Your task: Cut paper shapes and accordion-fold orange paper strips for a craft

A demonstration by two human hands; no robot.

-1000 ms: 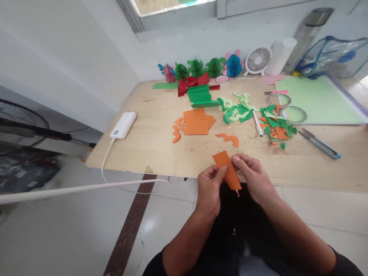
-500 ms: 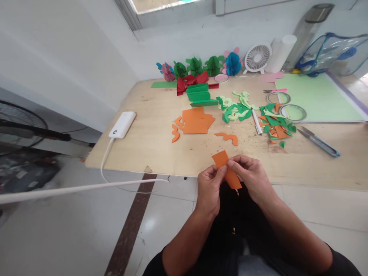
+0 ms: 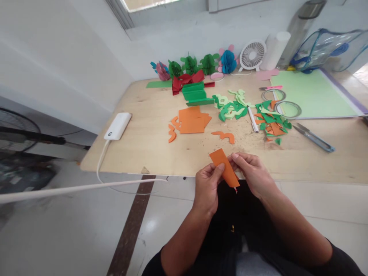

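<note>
Above my lap, at the table's front edge, my left hand (image 3: 207, 184) grips a folded strip of orange paper (image 3: 225, 168), thumb on top and fingers beneath. My right hand (image 3: 254, 172) is closed at the strip's right edge; its fingertips reach partly behind the paper, and its thumb is just off the top face. A small pointed tip shows below the strip's lower end; I cannot make out what it is. Just beyond lie a wavy orange cutout (image 3: 225, 136), a stack of orange paper (image 3: 191, 120) and curved orange pieces (image 3: 172, 132).
Green pleated paper (image 3: 195, 92), red folded paper (image 3: 188, 80) and green cutouts (image 3: 232, 109) lie farther back. A white pen (image 3: 253, 119), scraps (image 3: 273, 122), tape rolls (image 3: 288, 109) and thread snips (image 3: 314, 138) are at right. A power bank (image 3: 117, 125) with cable sits left.
My right thumb has slid off the face of the orange strip to its right edge. My left hand keeps its grip. The whole view has shifted slightly.
</note>
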